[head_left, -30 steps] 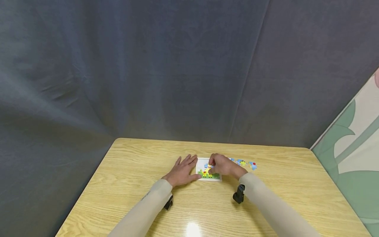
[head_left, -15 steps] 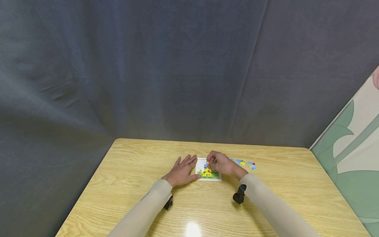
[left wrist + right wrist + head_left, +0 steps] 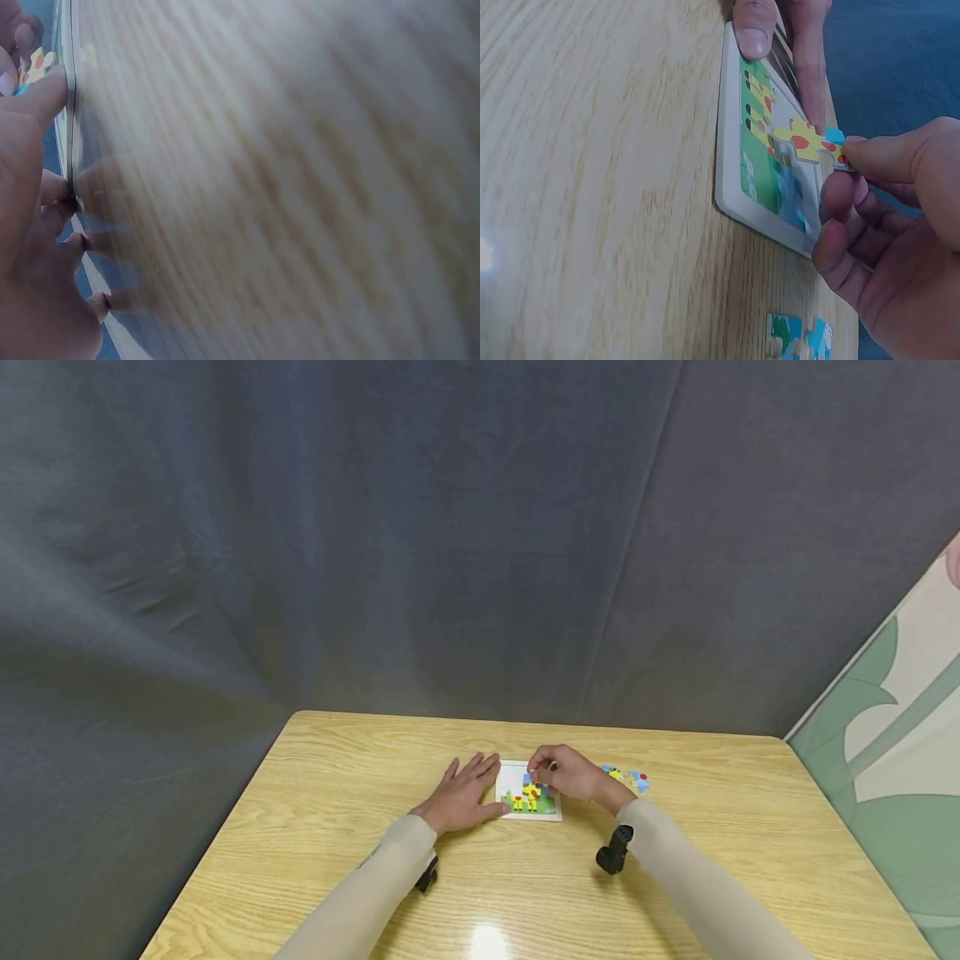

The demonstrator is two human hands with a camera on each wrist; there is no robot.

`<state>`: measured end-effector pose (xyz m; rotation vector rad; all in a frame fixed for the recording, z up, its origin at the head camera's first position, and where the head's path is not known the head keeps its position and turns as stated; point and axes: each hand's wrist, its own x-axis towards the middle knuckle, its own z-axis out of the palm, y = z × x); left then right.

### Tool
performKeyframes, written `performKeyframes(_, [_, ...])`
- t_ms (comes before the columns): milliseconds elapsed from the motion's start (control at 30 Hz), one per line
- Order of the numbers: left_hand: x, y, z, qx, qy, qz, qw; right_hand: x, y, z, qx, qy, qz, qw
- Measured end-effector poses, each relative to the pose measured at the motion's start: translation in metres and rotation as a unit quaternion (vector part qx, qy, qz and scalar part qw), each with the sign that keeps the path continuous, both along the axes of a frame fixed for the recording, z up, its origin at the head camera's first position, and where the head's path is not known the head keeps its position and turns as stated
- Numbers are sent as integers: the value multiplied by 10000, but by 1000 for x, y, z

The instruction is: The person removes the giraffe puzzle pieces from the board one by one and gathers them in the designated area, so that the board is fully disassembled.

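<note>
Spotted yellow piece (image 3: 829, 145) pinched over part-filled tray (image 3: 727, 142).

Your wooden table (image 3: 337, 793) bears the white frame (image 3: 730, 142), lying flat, and loose pieces (image 3: 640, 782) right of it.

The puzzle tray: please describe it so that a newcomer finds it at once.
Across the wooden table, look near the far edge. The left hand touches the left side of the puzzle tray, and the right hand is above it. Unlike the loose pieces to its right, it has a white rim around a partly filled picture.
</note>
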<state>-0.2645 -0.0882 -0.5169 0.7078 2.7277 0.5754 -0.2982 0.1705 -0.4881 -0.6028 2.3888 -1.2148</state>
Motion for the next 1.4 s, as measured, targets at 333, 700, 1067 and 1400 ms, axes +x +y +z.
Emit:
performKeyframes(333, [1,0,1,10,-17,1,10000,1,22,7,-78,5,17,10000])
performKeyframes(700, [3,-2,2,156,28,-60,9999,4,53,11,-167,-28,-13,9999])
performKeyframes(1067, [2,-3,-1,154,6,-61,9999,8,87,7,112,197,-270,9994])
performKeyframes(1400, [3,-4,-1,168,-1,-65,9998,15,108,3,99,240,-345,9991])
